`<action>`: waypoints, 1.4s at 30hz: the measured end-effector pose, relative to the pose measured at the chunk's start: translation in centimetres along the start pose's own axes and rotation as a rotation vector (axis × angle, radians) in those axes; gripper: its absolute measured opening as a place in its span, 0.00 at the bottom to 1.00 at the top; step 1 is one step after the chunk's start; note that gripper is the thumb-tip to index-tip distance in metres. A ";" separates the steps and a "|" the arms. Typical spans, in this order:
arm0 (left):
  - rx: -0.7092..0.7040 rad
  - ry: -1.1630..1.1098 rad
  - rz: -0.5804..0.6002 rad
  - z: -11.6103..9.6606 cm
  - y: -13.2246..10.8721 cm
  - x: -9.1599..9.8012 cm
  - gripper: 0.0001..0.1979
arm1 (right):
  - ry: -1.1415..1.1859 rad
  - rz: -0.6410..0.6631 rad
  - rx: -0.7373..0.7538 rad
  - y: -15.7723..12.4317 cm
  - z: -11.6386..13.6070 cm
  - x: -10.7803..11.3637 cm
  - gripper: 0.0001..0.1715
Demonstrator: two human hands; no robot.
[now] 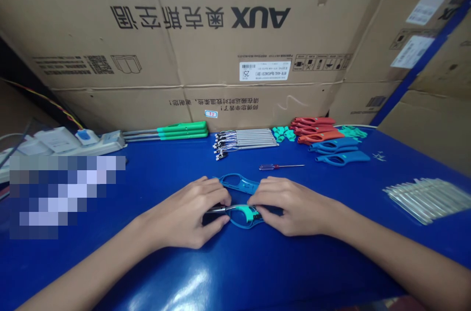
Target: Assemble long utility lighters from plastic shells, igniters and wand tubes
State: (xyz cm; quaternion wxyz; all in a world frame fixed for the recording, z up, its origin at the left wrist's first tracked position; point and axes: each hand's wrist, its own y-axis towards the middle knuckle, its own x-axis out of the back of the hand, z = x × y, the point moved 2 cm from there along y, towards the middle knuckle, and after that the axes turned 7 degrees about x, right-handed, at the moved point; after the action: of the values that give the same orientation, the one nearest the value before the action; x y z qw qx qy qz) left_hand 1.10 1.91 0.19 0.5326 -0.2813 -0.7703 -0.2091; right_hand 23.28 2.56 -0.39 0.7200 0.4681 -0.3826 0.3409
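A blue lighter handle half lies in front of me, its hollow side up, with a teal trigger set in its loop. My left hand pinches the front end, where a thin metal tube meets the handle. From the other side my right hand grips the rear part next to the trigger; its fingertips hide what sits inside there. Just behind both hands lies a second blue handle half, apart from the one being held.
Behind are metal tubes with wires, teal triggers, red handles, blue handles and finished-looking green lighters. A screwdriver lies nearby. Clear-wrapped sticks are right, a power strip left. Cardboard walls the back.
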 end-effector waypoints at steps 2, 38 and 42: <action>0.001 0.008 0.003 0.0 0.0 0.0 0.05 | -0.005 0.007 -0.011 -0.1 0.0 -0.1 0.12; 0.023 0.093 -0.003 -0.2 0.1 0.4 0.11 | -0.468 -0.004 -0.500 -3.5 -3.1 7.3 0.12; -0.036 0.060 -0.037 -0.2 0.2 -0.2 0.11 | -0.606 -0.068 -0.744 -9.7 -1.9 12.1 0.10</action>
State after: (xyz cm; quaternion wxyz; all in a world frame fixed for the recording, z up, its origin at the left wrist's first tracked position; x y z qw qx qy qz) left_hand 1.40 1.87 0.12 0.5466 -0.2701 -0.7551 -0.2410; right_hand 37.66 2.70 5.64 0.7054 0.2691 -0.6557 0.0051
